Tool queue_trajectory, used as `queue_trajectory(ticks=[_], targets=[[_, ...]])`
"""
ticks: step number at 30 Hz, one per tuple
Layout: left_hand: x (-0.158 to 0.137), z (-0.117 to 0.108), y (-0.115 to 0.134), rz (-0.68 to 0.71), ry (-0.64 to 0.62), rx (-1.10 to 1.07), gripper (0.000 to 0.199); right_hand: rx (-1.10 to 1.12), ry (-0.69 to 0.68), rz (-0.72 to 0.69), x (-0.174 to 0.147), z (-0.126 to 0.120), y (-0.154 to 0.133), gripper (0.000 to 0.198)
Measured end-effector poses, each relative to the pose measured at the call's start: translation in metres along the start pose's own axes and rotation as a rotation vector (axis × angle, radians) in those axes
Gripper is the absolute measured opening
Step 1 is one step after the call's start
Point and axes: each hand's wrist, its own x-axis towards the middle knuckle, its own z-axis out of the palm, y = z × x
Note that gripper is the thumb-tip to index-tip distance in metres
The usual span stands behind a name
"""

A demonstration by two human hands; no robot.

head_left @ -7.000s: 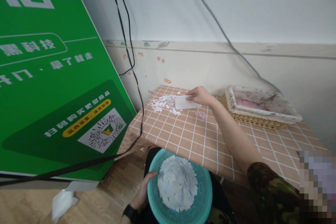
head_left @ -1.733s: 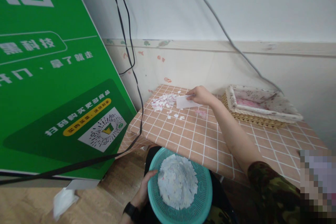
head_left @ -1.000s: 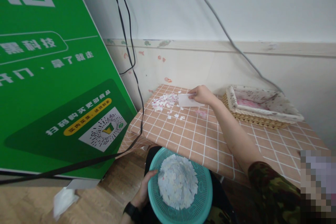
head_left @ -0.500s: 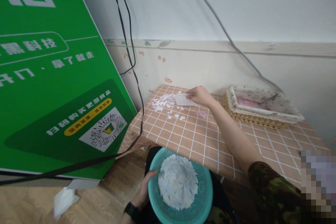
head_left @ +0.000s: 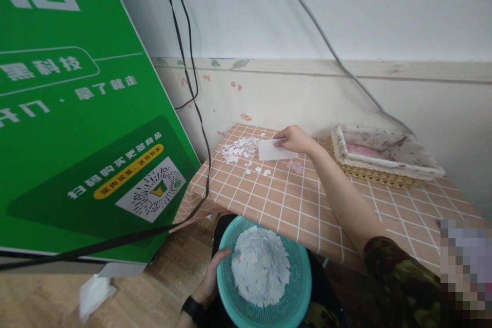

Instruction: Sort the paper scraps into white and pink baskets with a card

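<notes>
My right hand (head_left: 294, 139) pinches the edge of a white card (head_left: 274, 150), holding it over the checked tablecloth. Just left of the card lies a heap of small white and pinkish paper scraps (head_left: 240, 148), with several loose bits in front of it. On my lap rests a teal plastic basket (head_left: 302, 266) with slotted sides. A mound of pale torn paper (head_left: 261, 266) fills its middle. My left hand (head_left: 210, 277) grips the basket's left rim, thumb over the edge and the other fingers hidden beneath.
A cloth-lined wicker basket (head_left: 374, 177) with pink contents stands at the table's back right against the wall. The table (head_left: 284, 197) has a checked cover. A green sign panel (head_left: 96, 113) and dangling black cables (head_left: 200, 113) crowd the left. A white bag (head_left: 94, 297) lies on the floor.
My right hand has shifted the card slightly toward me, tilting it so more of its face shows. My left hand and the teal basket have stayed put.
</notes>
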Motion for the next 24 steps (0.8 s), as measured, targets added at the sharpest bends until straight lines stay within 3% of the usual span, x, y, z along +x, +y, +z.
queue_trajectory(ticks=[7, 17, 24], targets=[[-0.0004, 0.0012, -0.0001, 0.016, 0.035, 0.009, 0.035, -0.016, -0.024, -0.01, 0.0004, 0.0008, 0.0038, 0.029], [-0.0018, 0.0022, 0.0016, -0.011, 0.024, -0.008, 0.035, -0.119, 0.074, 0.029, 0.0008, -0.0005, 0.0045, 0.029], [-0.0013, 0.0023, 0.0008, -0.003, 0.043, -0.004, 0.034, -0.082, 0.024, -0.015, 0.0008, 0.0029, -0.0001, 0.027]])
